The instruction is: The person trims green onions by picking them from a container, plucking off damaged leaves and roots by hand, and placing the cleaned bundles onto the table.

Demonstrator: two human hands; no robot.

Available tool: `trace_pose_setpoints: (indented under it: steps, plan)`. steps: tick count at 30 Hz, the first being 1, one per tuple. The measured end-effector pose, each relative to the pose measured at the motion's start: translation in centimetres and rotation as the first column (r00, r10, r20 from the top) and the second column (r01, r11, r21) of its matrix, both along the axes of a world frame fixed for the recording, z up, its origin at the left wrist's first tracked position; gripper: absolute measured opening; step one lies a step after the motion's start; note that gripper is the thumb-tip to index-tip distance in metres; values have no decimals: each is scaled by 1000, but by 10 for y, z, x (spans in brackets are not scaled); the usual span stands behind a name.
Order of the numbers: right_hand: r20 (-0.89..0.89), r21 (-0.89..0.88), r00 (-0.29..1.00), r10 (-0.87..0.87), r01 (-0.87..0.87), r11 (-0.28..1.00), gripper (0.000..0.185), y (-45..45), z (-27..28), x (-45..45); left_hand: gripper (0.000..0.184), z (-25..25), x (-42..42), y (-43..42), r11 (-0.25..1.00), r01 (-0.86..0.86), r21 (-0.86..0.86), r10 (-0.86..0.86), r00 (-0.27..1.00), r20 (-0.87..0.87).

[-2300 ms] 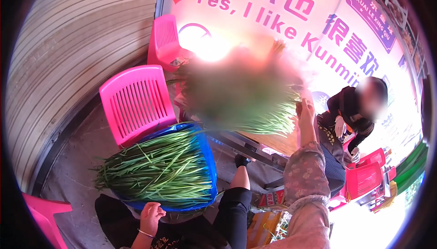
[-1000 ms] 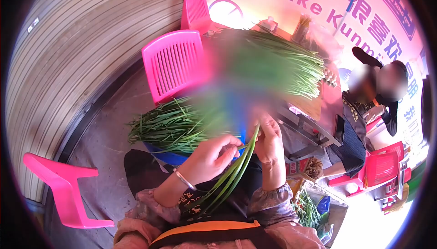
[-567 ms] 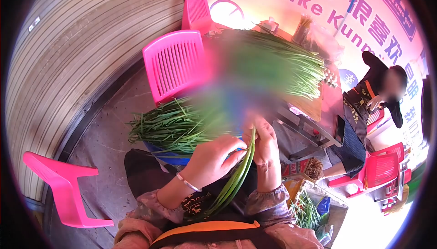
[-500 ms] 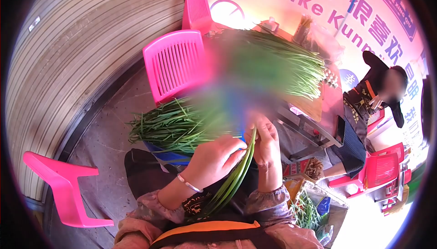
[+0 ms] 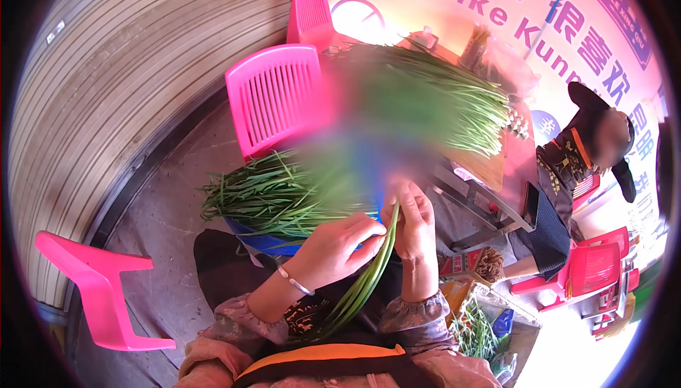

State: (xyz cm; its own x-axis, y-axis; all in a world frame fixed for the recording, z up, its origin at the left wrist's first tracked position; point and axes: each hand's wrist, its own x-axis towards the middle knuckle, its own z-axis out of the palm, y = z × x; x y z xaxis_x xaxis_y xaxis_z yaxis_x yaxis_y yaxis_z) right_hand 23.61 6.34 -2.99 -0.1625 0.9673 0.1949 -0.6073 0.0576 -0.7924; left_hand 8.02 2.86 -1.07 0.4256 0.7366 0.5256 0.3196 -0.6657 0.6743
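Note:
A small bunch of long green stalks (image 5: 374, 272), scallion- or chive-like, hangs between my hands and trails down over my lap. My right hand (image 5: 413, 221) is closed around its upper end, thumb and fingers bent together. From the left, my left hand (image 5: 345, 242) pinches at the same stalks, its fingertips touching them just below the right hand. A bracelet circles my left wrist. Just beyond the hands a blurred patch hides the stalk tops. Close by, a heap of similar greens (image 5: 266, 200) lies in a blue container (image 5: 269, 244).
More greens (image 5: 461, 108) are piled on a table (image 5: 523, 154) ahead. Pink chairs (image 5: 273, 97) stand near it, and a pink stool (image 5: 96, 289) is at left. A box with trimmings (image 5: 474, 335) sits at lower right. Another person (image 5: 560, 168) sits at the right.
My hands stay almost in place on the stalks, with only slight finger movement. The seated person at the right has lowered their head and a hand has shifted. The view has moved slightly.

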Motion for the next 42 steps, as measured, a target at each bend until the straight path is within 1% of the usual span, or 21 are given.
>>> trace_pose_setpoints:
  steps: [1, 4, 10, 14, 17, 20, 24, 27, 29, 30, 34, 37, 40, 42]
  plan:
    - [13, 11, 1000, -8, 8, 1000, 25, 0, 1, -1, 11, 1, 0, -1, 1000, -21, -2, 21, 1000, -7]
    - [43, 19, 999, -18, 17, 1000, 25, -3, 3, -2, 9, -1, -1, 1, 1000, 5, 14, -6, 999, 35]
    - [75, 34, 997, -12, 10, 999, 25, -6, 1, -3, 10, -5, -2, 4, 994, 46, 95, -47, 999, 17]
    - [96, 59, 995, -26, 21, 998, 25, -7, 3, -2, 14, -4, 1, -4, 998, -43, 55, 44, 999, -13]
    - [0, 18, 999, -48, 48, 999, 25, -6, 2, -4, 16, -6, 3, -6, 997, -75, 6, 75, 997, 0]
    - [-70, 15, 997, -28, 29, 999, 26, -4, -3, -3, 17, -7, 6, -6, 997, -78, 9, 77, 996, 34]
    - [-168, -14, 985, -27, 25, 1000, 27, 0, -10, -3, 17, -8, 7, -8, 993, -112, -23, 112, 994, 19]
    - [-261, -58, 965, 11, -27, 998, 28, 1, -15, -5, 16, -5, 7, -9, 992, -103, -75, 105, 994, 33]
    - [-357, -71, 928, 109, -144, 987, 29, 2, -22, -6, 14, -1, 7, -9, 990, -78, -119, 84, 996, 41]
    - [-404, -74, 902, 155, -201, 977, 29, 2, -24, -7, 13, -2, 6, -9, 991, -79, -110, 84, 995, 44]
    - [-507, -90, 841, 188, -269, 959, 33, 1, -26, -11, 11, -5, 4, -7, 993, -87, -81, 91, 995, 43]
    - [-533, -111, 824, 193, -294, 949, 33, 3, -29, -12, 10, -5, 4, -7, 993, -95, -74, 99, 994, 42]
    - [-471, -101, 861, 192, -269, 958, 32, 2, -27, -12, 10, -6, 4, -7, 992, -85, -96, 90, 994, 54]
    - [-411, -58, 894, 177, -220, 974, 31, 1, -20, -13, 10, -8, 2, -6, 993, -59, -105, 67, 995, 71]
